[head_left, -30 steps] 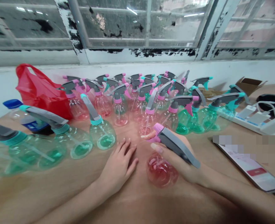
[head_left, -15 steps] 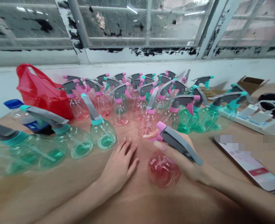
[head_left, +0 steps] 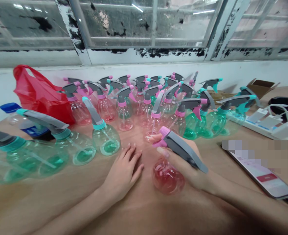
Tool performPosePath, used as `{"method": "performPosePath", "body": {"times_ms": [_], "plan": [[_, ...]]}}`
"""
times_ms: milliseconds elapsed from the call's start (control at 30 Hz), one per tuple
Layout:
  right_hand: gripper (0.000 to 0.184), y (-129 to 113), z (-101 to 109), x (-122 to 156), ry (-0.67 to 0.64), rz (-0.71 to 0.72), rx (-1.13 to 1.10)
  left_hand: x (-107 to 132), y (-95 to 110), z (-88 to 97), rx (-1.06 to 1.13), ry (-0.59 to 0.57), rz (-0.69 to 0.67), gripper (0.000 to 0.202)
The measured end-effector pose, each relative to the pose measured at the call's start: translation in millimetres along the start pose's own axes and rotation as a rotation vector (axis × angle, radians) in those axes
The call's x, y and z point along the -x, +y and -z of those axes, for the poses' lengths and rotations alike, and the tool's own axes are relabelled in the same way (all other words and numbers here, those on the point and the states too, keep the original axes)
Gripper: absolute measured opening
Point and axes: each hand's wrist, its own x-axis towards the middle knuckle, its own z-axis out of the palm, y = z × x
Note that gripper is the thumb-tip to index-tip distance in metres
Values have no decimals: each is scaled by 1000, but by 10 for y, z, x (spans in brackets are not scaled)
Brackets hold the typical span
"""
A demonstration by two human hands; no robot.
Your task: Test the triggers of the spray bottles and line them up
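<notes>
My right hand [head_left: 186, 160] is wrapped round the neck of a pink spray bottle [head_left: 168, 178] with a grey and pink trigger head. Its nozzle points up and to the left, and the fingers lie by the trigger. The bottle's round clear body looks tilted; whether its base touches the table cannot be made out. To its left, my left hand [head_left: 124, 169] lies flat on the wooden table [head_left: 109, 215], fingers spread, holding nothing. Just beyond the left fingertips stands a green spray bottle [head_left: 107, 140]. Another pink spray bottle [head_left: 155, 122] stands right behind the held one.
Several pink and green spray bottles [head_left: 125, 114] crowd the back under the window. More green ones [head_left: 80, 147] stand at left, near a red plastic bag [head_left: 43, 94] and a blue-capped bottle [head_left: 33, 129]. At right are a phone [head_left: 261, 169], a power strip [head_left: 263, 125] and a cardboard box [head_left: 261, 88].
The held pink spray bottle and my right hand have shifted slightly left, along with the whole view. My left hand stays flat on the table.
</notes>
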Motion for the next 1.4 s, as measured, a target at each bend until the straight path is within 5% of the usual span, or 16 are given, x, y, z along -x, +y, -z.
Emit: {"method": "performPosePath", "body": {"times_ms": [567, 767, 933, 1400], "plan": [[2, 9, -6, -51, 24, 115, 58, -12, 13, 28, 13, -10, 1, 33], [20, -42, -2, -49, -15, 167, 105, -7, 13, 14, 4, -9, -1, 34], [4, -17, 12, -15, -31, 99, 29, -4, 15, 26, 12, -8, 1, 35], [10, -9, 0, -14, -36, 58, 40, -14, 21, 54, 33, -31, 5, 34]]}}
